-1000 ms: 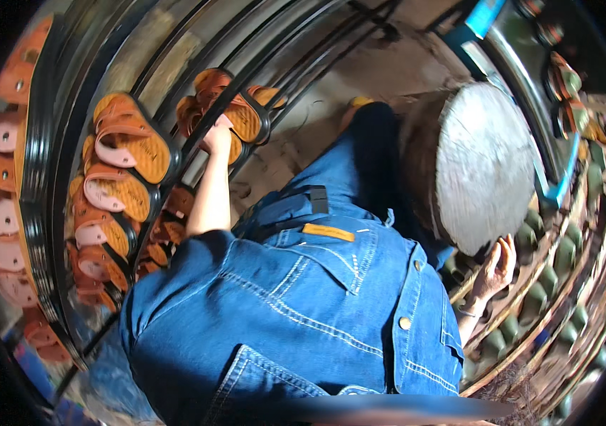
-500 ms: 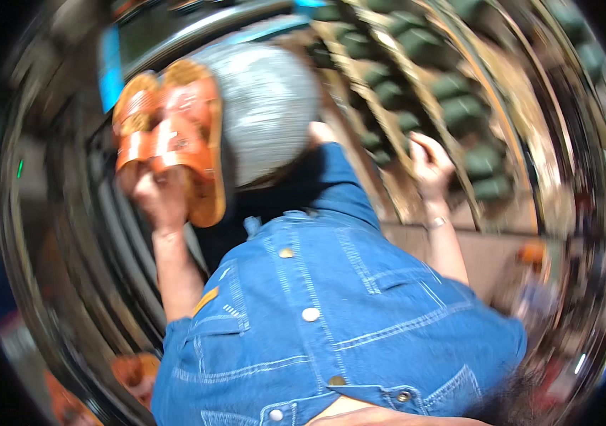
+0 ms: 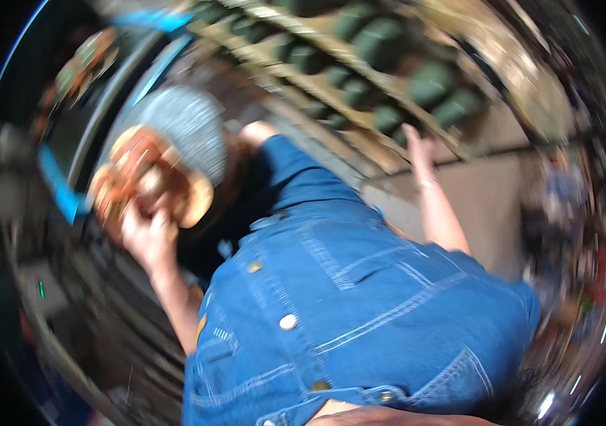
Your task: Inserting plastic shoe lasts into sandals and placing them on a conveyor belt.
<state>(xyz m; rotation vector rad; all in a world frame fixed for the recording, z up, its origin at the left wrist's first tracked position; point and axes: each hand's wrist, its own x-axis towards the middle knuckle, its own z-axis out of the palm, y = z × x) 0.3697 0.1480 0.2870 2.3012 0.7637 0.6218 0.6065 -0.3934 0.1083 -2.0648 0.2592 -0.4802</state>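
Denim garment (image 3: 367, 298) nearest, buttons down front. Left hand (image 3: 150, 238): fingers grasping blurred orange sandals (image 3: 139, 153), held up at left. Right hand (image 3: 422, 150) out to the right, fingers released, extended, near wooden rack (image 3: 370, 138). Sandals overlap grey round block (image 3: 182, 121); contact can't tell. Beyond: dark green rounded forms (image 3: 431, 82) in rows on rack; bright blue frame piece (image 3: 61, 186) far left.
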